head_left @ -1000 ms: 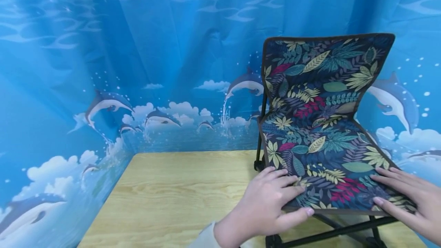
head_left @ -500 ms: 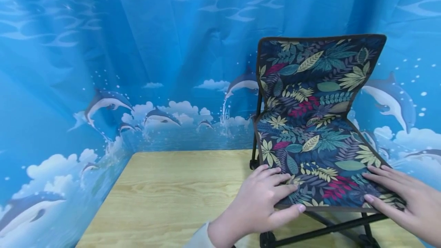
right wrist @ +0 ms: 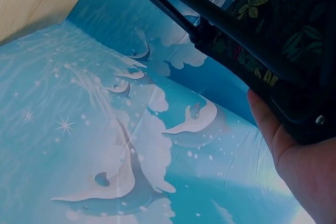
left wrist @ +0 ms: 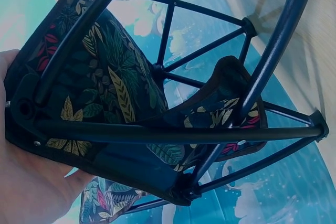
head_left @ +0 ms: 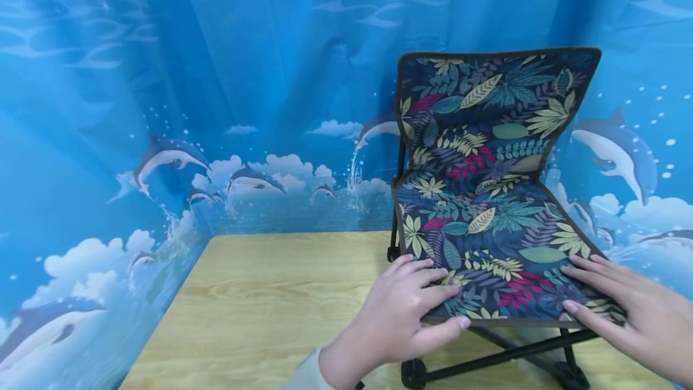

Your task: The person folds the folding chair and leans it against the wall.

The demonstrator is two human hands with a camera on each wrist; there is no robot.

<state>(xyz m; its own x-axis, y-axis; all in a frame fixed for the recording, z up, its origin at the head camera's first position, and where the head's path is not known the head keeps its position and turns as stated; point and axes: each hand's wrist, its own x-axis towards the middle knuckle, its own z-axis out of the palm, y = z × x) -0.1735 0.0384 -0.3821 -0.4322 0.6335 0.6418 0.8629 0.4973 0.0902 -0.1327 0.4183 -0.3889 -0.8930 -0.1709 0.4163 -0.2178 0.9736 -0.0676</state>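
An unfolded folding chair with dark leaf-print fabric and a black tube frame stands at the right of the table. My left hand rests on the left front corner of its seat, fingers spread over the fabric and thumb along the front edge. On the right front corner lies my right hand, its fingers extended across the seat. From below, the left wrist view shows the crossed tubes and the left palm against the corner joint. The right palm touches the opposite corner in the right wrist view.
Beneath the chair is a light wood-grain table, its surface extending to the left. A blue curtain printed with dolphins and clouds hangs behind and along the sides, close to the chair's backrest.
The chair has shifted a little to the left across the table, and both hands have moved along with it. Their placement on the seat corners is the same.
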